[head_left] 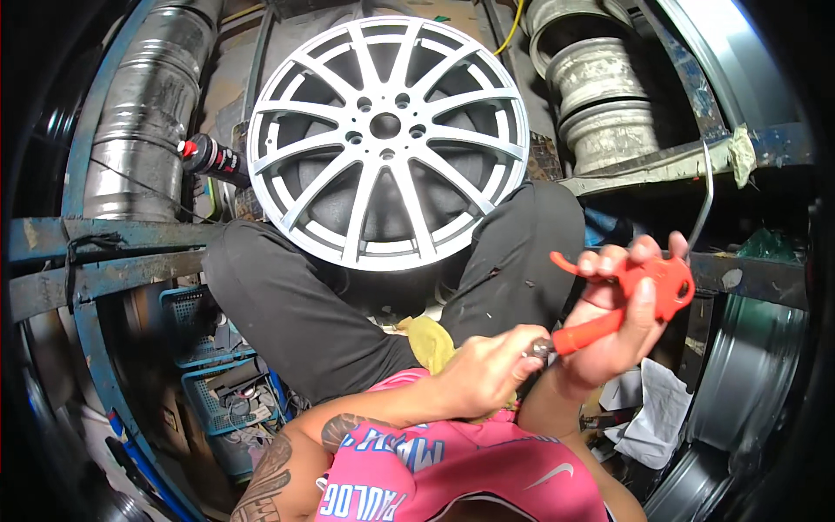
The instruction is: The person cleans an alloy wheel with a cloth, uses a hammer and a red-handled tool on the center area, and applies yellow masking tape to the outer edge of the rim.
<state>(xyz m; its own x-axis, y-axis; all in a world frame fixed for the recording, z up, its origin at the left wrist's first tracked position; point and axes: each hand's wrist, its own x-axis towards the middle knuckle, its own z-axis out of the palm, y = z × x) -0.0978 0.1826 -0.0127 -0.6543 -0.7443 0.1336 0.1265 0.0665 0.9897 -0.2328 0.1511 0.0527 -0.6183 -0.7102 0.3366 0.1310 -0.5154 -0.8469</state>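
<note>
Held fingers of the right hand (602,351) curled around a red air gun (668,283) near the right knee (548,204); pinched its metal fitting (541,349) with the left hand (489,370), seemingly to steady it; faced a silver wheel (370,147)

Stacked silver wheels (143,96) at left, blue baskets (201,405), white sheets (658,416)

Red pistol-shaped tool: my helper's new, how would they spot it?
From the big silver spoked wheel, look down-right past the black-trousered knee. The right hand holds the red pistol-shaped tool. Bright red, it stands out from the pink shirt.
</note>
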